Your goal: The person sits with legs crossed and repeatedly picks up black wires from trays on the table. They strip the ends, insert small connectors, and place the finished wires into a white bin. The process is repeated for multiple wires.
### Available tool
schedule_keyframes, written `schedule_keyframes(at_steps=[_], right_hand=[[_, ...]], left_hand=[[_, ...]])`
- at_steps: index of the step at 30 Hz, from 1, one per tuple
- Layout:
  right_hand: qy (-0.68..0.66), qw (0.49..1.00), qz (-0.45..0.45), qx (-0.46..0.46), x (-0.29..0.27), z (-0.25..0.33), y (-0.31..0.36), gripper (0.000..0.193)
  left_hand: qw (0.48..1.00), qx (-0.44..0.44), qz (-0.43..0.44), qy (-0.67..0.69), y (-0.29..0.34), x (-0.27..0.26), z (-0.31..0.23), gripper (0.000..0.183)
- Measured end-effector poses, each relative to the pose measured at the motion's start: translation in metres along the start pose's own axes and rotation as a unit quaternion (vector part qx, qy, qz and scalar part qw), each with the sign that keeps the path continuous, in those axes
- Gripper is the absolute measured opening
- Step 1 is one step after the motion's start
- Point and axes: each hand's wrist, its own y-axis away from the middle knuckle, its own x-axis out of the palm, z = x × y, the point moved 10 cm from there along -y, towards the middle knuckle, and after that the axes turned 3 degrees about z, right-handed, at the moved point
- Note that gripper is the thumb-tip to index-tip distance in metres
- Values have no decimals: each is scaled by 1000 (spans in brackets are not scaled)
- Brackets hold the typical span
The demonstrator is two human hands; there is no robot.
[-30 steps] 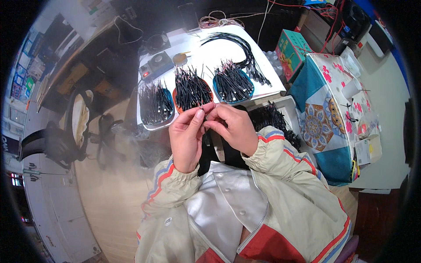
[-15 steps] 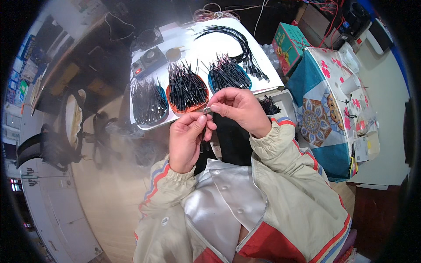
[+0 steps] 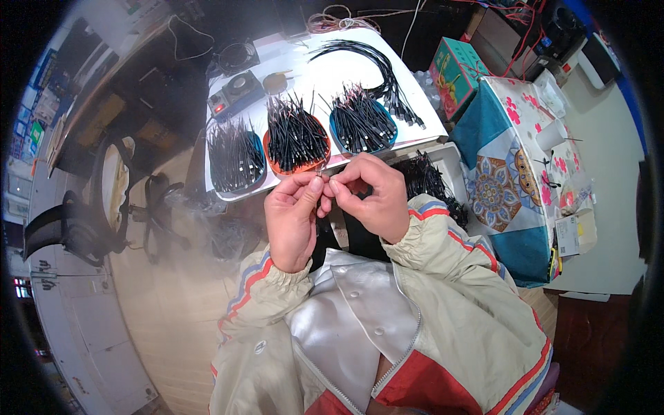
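Note:
In front of my chest, just off the table's near edge, both hands meet at the fingertips. My left hand is closed, thumb against forefinger, around a short black cable whose small metal end peeks out on top. Beside it, my right hand pinches at the same spot; what its fingertips hold is too small to make out. Beyond the hands stand three baskets packed with short black cables: a blue one at left, an orange one in the middle and another blue one at right.
The white table also bears a looped bundle of black cables and a grey device with a dial. A white bin of black cables is right of my hand. Farther right are a green box and a cloth-covered table.
My right hand has moved down and slightly nearer to me, its fingertips now beside the left ones. More of the white bin shows. The left hand has barely moved.

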Motion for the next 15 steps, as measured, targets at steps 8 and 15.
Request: schedule_keyframes(at_steps=[8,15], right_hand=[[-158,982,47,88,4,-20,0,9],[47,997,41,-52,3,15,4,10]], left_hand=[[998,-27,36,32,9,6,1,12],[997,-26,45,54,10,10,5,11]])
